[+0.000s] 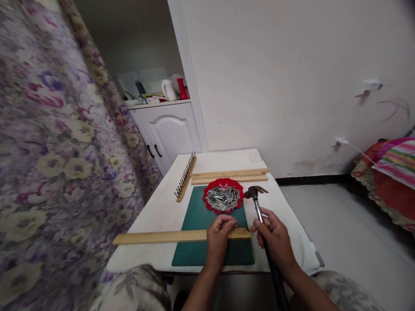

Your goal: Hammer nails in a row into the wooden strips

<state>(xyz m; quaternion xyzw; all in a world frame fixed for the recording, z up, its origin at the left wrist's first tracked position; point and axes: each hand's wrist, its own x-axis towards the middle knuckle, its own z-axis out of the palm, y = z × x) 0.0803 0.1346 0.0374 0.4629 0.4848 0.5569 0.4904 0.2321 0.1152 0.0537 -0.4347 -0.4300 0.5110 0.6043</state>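
"What's the right hand gripping?"
"A hammer; its handle's end runs out of sight."
"And the left hand?"
"Curled over the plank lying across the green mat, hiding part of it. I can't tell if it pinches 1 of the nails. The plank's dots are too small to make out."

One hammer, one red bowl and one green mat; loose nails are too many to count. One wooden strip lies near, one nail-studded strip left, at least two bare strips far.
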